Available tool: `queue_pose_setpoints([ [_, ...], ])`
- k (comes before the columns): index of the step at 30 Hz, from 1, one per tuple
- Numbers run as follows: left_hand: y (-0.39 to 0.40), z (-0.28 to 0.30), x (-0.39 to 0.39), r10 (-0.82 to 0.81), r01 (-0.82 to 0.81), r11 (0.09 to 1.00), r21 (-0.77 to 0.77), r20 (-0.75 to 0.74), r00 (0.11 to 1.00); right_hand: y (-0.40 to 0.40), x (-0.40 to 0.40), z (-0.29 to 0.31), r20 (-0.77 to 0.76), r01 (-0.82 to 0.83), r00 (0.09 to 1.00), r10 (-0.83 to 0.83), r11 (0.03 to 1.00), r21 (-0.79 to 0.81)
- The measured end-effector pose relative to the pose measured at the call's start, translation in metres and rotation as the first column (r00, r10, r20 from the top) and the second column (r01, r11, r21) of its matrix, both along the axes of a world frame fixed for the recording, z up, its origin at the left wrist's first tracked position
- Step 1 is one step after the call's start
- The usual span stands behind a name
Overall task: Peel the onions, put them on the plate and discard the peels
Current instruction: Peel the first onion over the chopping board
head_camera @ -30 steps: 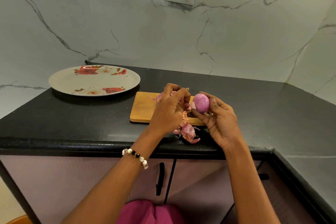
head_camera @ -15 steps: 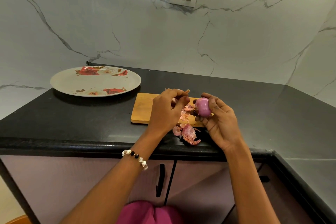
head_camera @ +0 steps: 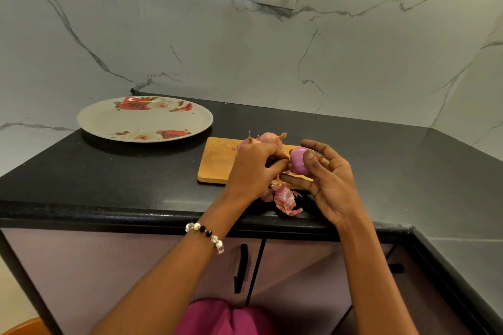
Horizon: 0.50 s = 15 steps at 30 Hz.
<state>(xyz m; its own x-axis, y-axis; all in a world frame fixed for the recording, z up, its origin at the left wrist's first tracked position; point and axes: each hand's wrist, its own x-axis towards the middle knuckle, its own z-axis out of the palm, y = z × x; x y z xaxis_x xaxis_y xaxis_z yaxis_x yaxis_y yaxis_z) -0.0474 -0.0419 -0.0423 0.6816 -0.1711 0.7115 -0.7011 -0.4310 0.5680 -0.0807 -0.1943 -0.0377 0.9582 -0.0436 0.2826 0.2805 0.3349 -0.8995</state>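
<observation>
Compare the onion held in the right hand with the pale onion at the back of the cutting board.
The held onion is glossy purple, its dry skin mostly off; the pale onion still wears papery tan-pink skin with a dry tip. The held onion is lifted above the cutting board, gripped by the right hand while the left hand pinches at it; the pale onion rests on the board, untouched. Both are small and round.

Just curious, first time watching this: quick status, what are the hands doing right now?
Right hand holds peeled onion. Left hand pinches at its skin. Plate holds no onions; two unpeeled onions on cutting board. Peels on counter; nothing blocking.
</observation>
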Motion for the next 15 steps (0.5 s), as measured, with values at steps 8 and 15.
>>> queue_pose_setpoints([
  [8, -0.0038, -0.0021, 0.0046, 0.021, -0.024, 0.993, 0.115, 0.025, 0.999, 0.0004, 0.0012, 0.0001, -0.009, -0.031, 0.999, 0.031, 1.000, 0.001],
  [15, -0.0039, -0.0021, 0.0065, 0.108, -0.111, 0.994, 0.025, 0.078, 0.991, -0.0020, 0.0028, -0.0015, -0.034, -0.002, 0.999, 0.003, 1.000, 0.029],
])
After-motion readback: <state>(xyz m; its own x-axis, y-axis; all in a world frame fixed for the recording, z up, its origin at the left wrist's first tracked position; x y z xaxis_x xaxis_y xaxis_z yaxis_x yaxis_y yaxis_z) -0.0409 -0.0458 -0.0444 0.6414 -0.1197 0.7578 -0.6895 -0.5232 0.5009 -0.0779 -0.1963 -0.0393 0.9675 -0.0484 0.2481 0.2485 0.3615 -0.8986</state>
